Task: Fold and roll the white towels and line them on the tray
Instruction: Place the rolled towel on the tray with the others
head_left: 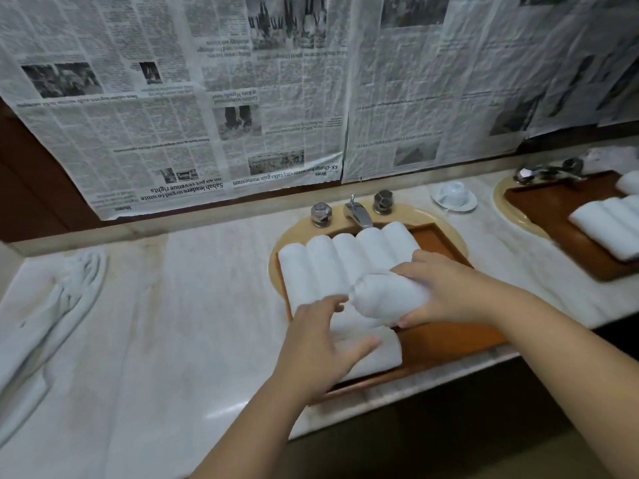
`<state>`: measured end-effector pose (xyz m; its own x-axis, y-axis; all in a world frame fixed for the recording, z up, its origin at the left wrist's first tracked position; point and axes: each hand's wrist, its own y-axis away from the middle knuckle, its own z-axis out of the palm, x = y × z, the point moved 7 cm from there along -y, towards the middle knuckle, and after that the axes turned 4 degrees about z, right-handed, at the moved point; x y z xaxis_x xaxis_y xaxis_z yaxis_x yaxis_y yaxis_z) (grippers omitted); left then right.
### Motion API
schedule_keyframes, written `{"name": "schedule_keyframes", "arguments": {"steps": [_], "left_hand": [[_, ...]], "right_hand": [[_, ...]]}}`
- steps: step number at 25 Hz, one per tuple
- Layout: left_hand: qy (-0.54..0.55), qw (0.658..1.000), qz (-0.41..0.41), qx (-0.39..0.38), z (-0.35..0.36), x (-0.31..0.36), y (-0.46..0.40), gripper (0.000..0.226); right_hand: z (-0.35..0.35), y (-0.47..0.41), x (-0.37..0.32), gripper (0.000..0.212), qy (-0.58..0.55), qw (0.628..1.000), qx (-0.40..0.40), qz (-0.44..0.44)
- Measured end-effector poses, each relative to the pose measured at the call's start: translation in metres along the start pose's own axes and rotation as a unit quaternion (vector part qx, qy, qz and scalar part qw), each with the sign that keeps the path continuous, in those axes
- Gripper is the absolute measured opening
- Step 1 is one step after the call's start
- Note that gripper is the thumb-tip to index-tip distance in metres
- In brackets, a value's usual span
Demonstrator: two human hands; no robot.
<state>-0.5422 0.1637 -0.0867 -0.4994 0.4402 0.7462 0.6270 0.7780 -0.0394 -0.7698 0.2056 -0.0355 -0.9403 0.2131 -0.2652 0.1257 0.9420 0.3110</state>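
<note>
So the right hand (pixel 446 292) had its fingers wrapped around a rolled towel (pixel 387 299) just above the wooden tray (pixel 449 344), beside five rolled ones (pixel 345 261). Left hand (pixel 321 347) hovered close, fingers spread wide, holding nothing.

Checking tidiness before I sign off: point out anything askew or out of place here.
The rolled towel gripped by the right hand lies crosswise over the neat row of rolled towels on the wooden tray. An unfolded towel lies crumpled on the counter at far left.
</note>
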Motion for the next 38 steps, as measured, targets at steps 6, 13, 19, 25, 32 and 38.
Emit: {"name": "schedule_keyframes", "arguments": {"steps": [6,13,19,25,32,38], "left_hand": [[-0.276,0.961,-0.004,-0.001,0.038,-0.054,0.031,0.074],[-0.168,0.986,-0.004,0.000,0.045,-0.062,0.028,0.069],[-0.170,0.985,-0.008,0.003,0.044,-0.064,0.026,0.071],[-0.169,0.985,-0.013,0.010,0.044,-0.064,0.026,0.070],[-0.168,0.985,-0.011,0.036,0.048,-0.065,0.030,0.067],[-0.170,0.985,-0.012,0.041,0.051,-0.067,0.029,0.066]], "right_hand": [[0.036,0.016,0.068,0.086,0.163,0.986,-0.013,0.041],[0.079,0.016,0.089,0.070,0.186,0.981,0.010,0.061],[0.089,0.008,0.092,0.075,0.106,0.994,0.015,0.033],[0.085,0.029,0.131,0.080,-0.067,0.984,0.083,0.144],[0.112,0.031,0.146,0.094,-0.228,0.936,0.104,0.246],[0.106,0.026,0.144,0.086,-0.213,0.948,0.088,0.220]]}}
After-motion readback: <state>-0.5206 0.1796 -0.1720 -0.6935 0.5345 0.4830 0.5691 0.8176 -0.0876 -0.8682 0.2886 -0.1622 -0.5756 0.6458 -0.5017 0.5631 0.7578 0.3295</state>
